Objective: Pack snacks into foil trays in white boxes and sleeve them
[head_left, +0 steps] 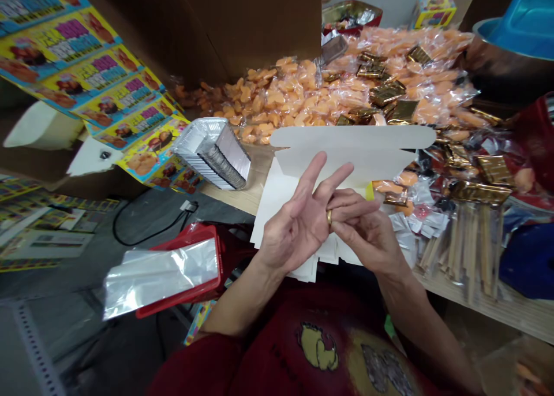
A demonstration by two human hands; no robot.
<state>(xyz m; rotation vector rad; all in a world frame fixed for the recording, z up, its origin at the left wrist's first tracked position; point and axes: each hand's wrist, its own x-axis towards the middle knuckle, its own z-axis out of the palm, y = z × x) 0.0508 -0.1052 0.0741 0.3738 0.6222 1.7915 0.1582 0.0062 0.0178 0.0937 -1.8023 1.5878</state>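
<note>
My left hand and my right hand meet in the air above a flat white cardboard box blank. Neither hand holds an object. The left fingers are spread upward, while the curled right fingers press against the left fingers beside a gold ring. Which finger wears the ring is hard to tell. Below the hands, the blank lies on a wooden table, and its lower part is partly hidden. Just past my right hand lie loose orange sweets in clear wrappers.
A stack of foil trays sits left of the blank. Behind it lies a heap of bagged orange sweets with gold sachets. Wooden sticks lie right, a red tray with clear film left, and yellow printed cards beyond.
</note>
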